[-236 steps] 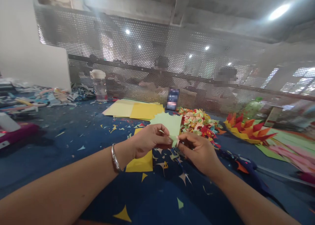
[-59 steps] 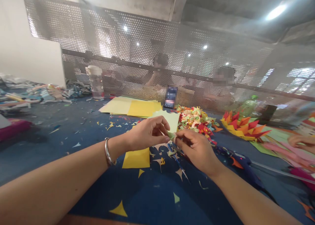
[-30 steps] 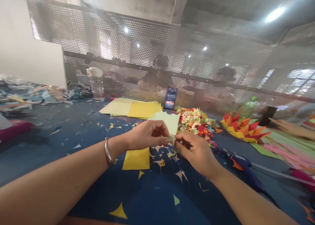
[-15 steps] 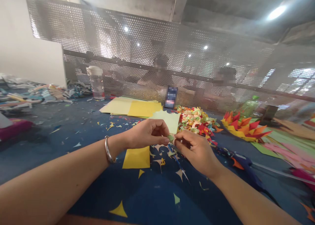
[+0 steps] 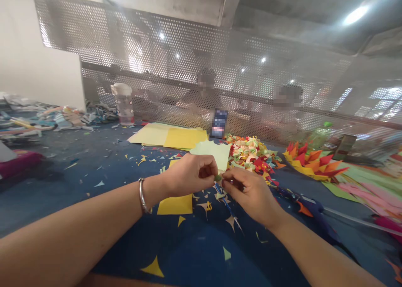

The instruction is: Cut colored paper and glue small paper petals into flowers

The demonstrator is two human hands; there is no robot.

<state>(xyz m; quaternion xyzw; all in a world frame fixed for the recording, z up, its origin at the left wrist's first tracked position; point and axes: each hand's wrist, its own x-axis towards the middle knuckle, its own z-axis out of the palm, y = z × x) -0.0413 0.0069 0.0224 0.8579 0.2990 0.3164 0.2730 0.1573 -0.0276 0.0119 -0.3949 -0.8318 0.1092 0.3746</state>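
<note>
Between my hands is a small green piece of paper, mostly hidden by fingertips. My left hand, with a silver bangle at the wrist, pinches it from the left. The fingers of my right hand are pinched together at its other side. Below them a blue pen-like tool with a thin pointed tip lies on the dark blue table. A yellow paper sheet lies partly under my left hand. Behind the hands is a pale green sheet with scalloped cut edges.
A heap of small folded paper pieces lies behind my right hand. Right of it are an orange-red paper flower and a dark blue glue gun. A phone stands before the perforated screen; a bottle stands left.
My left hand has turned slightly, its fingers curling in more around the green paper. My right hand stays almost in place. The view has shifted a little.
</note>
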